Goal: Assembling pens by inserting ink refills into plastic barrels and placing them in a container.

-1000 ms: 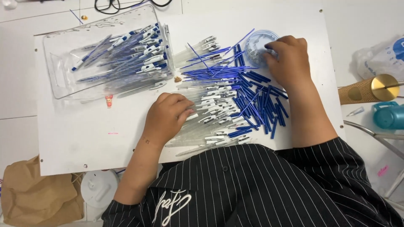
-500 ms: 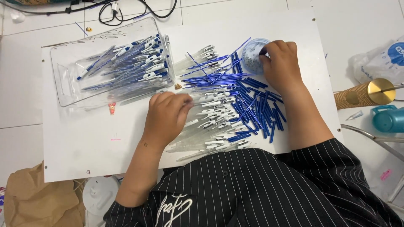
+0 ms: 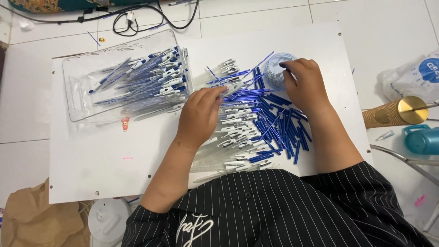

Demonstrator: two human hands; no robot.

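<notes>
— What is each hand on?

— The left hand (image 3: 200, 114) lies over the heap of clear pen barrels with white clips (image 3: 238, 132) in the middle of the white board (image 3: 91, 169). Its fingers are curled, with the tips pinched on one clear barrel at the top of the heap. The right hand (image 3: 304, 84) rests at the rim of a small round clear dish (image 3: 274, 68) holding tiny metal parts; its fingertips are bunched together over the dish, but whether they grip anything I cannot tell.

— And around them?

— Loose blue pen parts (image 3: 279, 128) are spread between the two hands and under the right wrist. To the left, a clear plastic tray (image 3: 77, 91) holds assembled blue-and-white pens (image 3: 146, 77). Off the board, a black cable (image 3: 137, 18) lies on the tiled floor above, a teal bottle (image 3: 420, 139) and a gold-capped cylinder (image 3: 398, 112) sit to the right, and a brown paper bag (image 3: 32, 222) is at lower left.
</notes>
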